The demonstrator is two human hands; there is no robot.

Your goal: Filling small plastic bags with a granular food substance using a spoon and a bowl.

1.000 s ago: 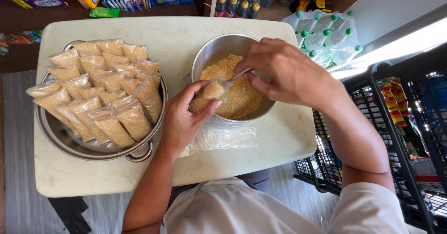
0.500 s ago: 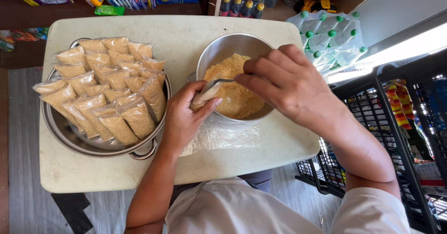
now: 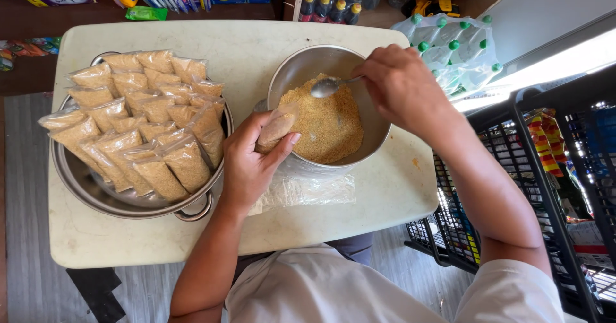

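My left hand (image 3: 247, 162) grips a crinkly clear plastic pouch (image 3: 276, 129); my right hand (image 3: 401, 85) pinches a metal spoon (image 3: 327, 87) over grainy tan crumbs (image 3: 327, 121) in a round steel bowl (image 3: 301, 66).

"What was the person wearing?"

"A plain white short-sleeved top; the sleeves ended above the elbows, so both forearms were bare."

"Anything on the left hand (image 3: 247, 165) or the right hand (image 3: 403, 87)?"

"No gloves. I saw no rings, watch or bracelets. Short fingernails showed on the left fingers."
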